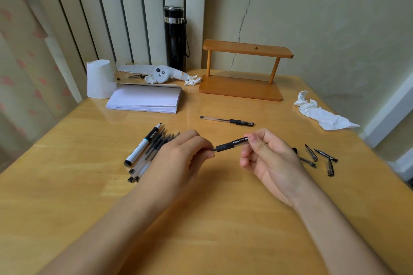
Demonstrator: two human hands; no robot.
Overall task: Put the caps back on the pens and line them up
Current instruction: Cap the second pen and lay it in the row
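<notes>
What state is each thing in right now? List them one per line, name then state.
Left hand: closed on the held pen's barrel.
Right hand: pinching the cap end.
Held pen: off the table, cap on or nearly on.
Lone pen: capped, lying flat.
Pile of pens: uncapped, bunched together.
Loose caps: scattered on the table.
Black flask: upright, lid on.
Notebook: open.
</notes>
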